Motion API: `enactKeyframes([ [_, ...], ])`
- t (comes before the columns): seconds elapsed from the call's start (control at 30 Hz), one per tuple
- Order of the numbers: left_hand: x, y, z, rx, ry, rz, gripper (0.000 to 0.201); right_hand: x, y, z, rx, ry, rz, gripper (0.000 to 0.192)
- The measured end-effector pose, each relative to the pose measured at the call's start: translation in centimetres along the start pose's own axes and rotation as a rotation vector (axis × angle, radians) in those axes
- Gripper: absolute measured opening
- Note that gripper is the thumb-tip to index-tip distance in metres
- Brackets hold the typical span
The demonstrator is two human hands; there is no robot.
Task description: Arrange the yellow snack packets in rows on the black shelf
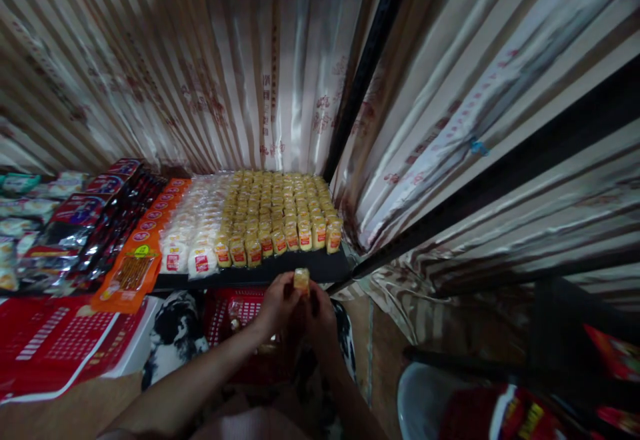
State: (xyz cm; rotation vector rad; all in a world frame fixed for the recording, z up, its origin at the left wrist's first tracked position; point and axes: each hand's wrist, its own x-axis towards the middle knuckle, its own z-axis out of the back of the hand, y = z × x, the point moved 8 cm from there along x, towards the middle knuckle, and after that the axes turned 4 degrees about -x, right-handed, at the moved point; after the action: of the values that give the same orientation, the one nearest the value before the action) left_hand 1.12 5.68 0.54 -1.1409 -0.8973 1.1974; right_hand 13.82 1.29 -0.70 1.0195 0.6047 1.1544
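My left hand and my right hand meet in front of me, both pinching one small yellow snack packet. They hover just in front of a dark shelf edge. On that shelf stand several tidy rows of the same yellow packets with red labels. Beside them to the left lie rows of white round packets. A red plastic basket sits under my hands, partly hidden by my forearms.
Orange snack bags and dark red and black bags fill the shelf to the left. Red cartons lie at the lower left. Shiny striped plastic sheeting hangs behind. A dark shelf frame and red packets are at the right.
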Motion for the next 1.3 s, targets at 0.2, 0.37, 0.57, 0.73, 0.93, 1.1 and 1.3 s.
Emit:
enactKeyframes([
  [0.2, 4.3, -4.0, -1.9, 0.214, -0.068, -0.091, 0.032, 3.9, 1.1, 1.8, -0.128, -0.214, 0.151, 0.046],
  [0.37, 7.2, -4.7, -3.2, 0.304, -0.126, -0.077, 0.035, 5.6, 0.5, 2.0, -0.115, -0.25, 0.169, 0.046],
  [0.57, 8.7, -4.9, -4.2, 0.344, -0.159, -0.115, 0.027, 6.8, 0.7, 2.8, -0.142, -0.318, 0.2, 0.045],
  [0.73, 9.3, -4.6, -4.8, 0.375, -0.175, -0.142, 0.024, 8.2, 0.0, 2.7, -0.168, -0.317, 0.226, 0.049],
  [0.93, 9.6, -3.8, -5.0, 0.354, -0.182, -0.122, 0.031, 9.5, -1.6, 2.4, -0.241, -0.285, 0.232, 0.053],
  [1.1, 9.5, -3.0, -5.0, 0.308, -0.217, -0.078, 0.03, 9.7, -1.8, 2.3, -0.263, -0.28, 0.232, 0.053],
  [1.3, 9.7, -3.1, -5.1, 0.355, -0.224, -0.097, 0.014, 9.7, -1.6, 2.3, -0.252, -0.278, 0.249, 0.054],
])
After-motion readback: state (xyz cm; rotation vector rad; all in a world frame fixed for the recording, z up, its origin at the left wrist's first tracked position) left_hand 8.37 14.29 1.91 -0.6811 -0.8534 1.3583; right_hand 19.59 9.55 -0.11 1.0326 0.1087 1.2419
